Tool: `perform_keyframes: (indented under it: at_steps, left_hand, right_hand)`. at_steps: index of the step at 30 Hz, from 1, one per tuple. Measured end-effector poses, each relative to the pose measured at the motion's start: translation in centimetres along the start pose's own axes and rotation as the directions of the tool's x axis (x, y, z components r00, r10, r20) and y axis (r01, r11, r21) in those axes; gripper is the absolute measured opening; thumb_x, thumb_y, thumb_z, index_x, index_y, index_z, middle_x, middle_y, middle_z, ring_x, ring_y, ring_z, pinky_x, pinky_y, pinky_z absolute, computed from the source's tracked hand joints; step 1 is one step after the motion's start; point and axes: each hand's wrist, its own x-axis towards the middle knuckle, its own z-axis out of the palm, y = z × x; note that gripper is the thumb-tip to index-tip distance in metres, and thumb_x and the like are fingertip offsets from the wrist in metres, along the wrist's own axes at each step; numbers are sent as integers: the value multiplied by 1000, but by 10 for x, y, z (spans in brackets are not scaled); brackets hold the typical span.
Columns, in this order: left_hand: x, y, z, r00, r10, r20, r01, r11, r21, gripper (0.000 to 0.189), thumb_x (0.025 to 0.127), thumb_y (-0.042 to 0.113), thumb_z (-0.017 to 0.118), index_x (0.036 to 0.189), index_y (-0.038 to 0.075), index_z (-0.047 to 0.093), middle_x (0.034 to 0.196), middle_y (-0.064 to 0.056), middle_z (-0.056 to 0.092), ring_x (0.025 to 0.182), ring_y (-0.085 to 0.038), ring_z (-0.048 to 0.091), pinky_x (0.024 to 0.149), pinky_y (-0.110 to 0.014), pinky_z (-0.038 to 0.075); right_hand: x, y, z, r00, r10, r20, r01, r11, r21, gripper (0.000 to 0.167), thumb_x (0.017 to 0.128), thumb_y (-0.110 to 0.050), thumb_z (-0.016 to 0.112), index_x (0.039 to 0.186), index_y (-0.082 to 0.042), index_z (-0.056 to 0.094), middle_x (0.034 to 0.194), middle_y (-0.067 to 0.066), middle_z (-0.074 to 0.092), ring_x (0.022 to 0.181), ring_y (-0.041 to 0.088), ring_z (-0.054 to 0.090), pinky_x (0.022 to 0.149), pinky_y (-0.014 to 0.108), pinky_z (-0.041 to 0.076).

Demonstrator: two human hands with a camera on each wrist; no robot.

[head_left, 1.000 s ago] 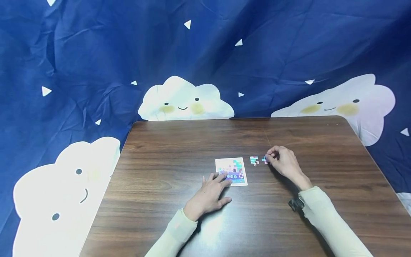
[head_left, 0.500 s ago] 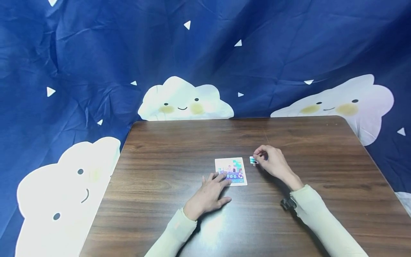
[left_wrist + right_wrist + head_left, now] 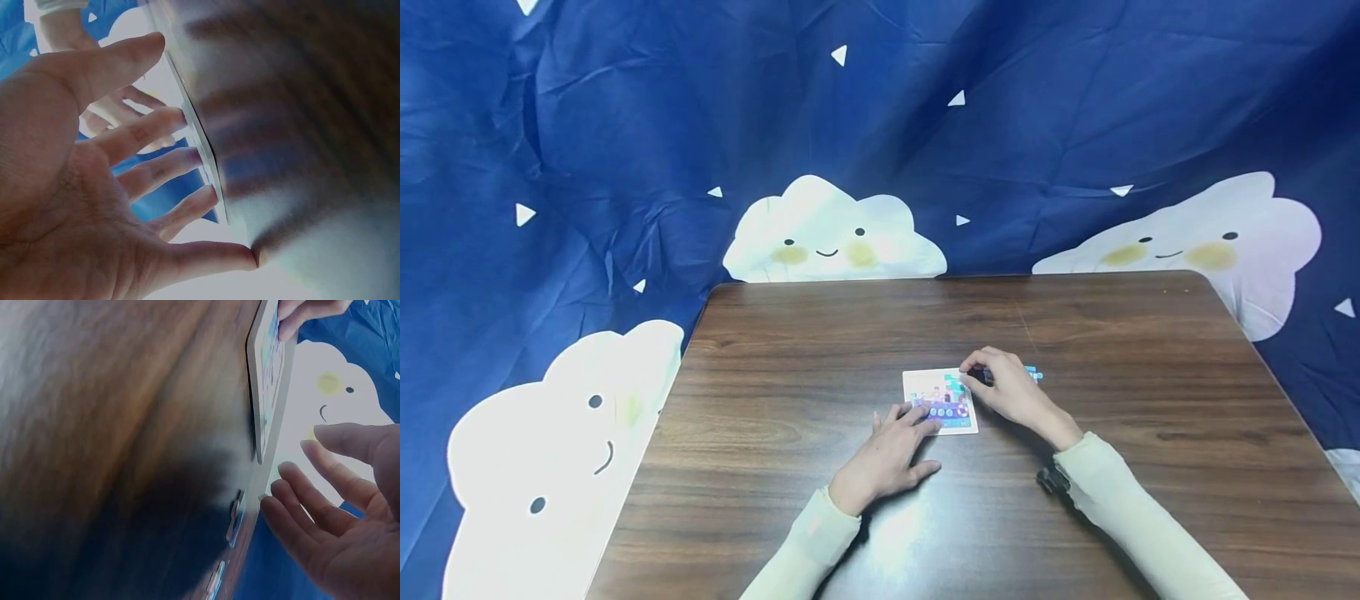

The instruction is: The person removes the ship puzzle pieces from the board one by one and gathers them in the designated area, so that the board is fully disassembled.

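A square jigsaw puzzle board [image 3: 917,382] with a white border and a pink, teal and purple picture lies flat on the table. My left hand [image 3: 886,457] rests on its lower left part, fingers spread and nearly straight. At the board's upper right corner hovers my right hand [image 3: 1017,390], thumb and index fingertips close together. The right wrist view shows its fingers loosely bent, with nothing visible between them. Below them lie two loose puzzle pieces, a nearer puzzle piece [image 3: 235,519] and a farther puzzle piece [image 3: 215,581]. In the head view, one puzzle piece [image 3: 1034,373] shows beyond the right hand.
The brown wood-grain table [image 3: 790,333] has rounded back corners. Behind it hangs a blue curtain [image 3: 880,100] printed with smiling clouds and white triangles. A small black device [image 3: 1052,480] sits under the right sleeve cuff. Glare brightens the tabletop near the left wrist.
My right hand has moved left from over the loose puzzle pieces to the board's upper right corner, uncovering part of one piece. The left hand and the board have stayed in place.
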Motion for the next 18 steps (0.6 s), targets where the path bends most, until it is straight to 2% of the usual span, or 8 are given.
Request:
perform_keyframes:
  at_steps: [4,12,18]
  left_hand:
    - [0,0,-1,1000,6,-7,-6,1000,0,56,95,42,74,144,18,62,161,-6,49,148,-34,43,107,-77,41]
    - [-2,0,-1,1000,14,-7,-14,1000,4,55,95,42,74,144,18,62,161,-7,49,148,-34,43,106,-78,41]
    - [-2,0,-2,1000,10,-13,-10,1000,4,56,95,42,74,144,18,62,161,-7,49,148,-34,43,106,-77,41]
  right_hand:
    - [1,-3,5,999,-7,41,7,1000,-8,21,98,-15,72,116,-6,74,123,14,72,121,39,66,105,59,50]
    - [1,-4,11,995,-41,87,46,997,-61,22,97,-19,74,115,-6,75,125,14,71,124,39,64,108,60,48]
    - [1,-5,11,994,-37,107,45,996,-71,23,96,-20,75,116,-7,76,129,17,68,126,41,62,110,62,46]
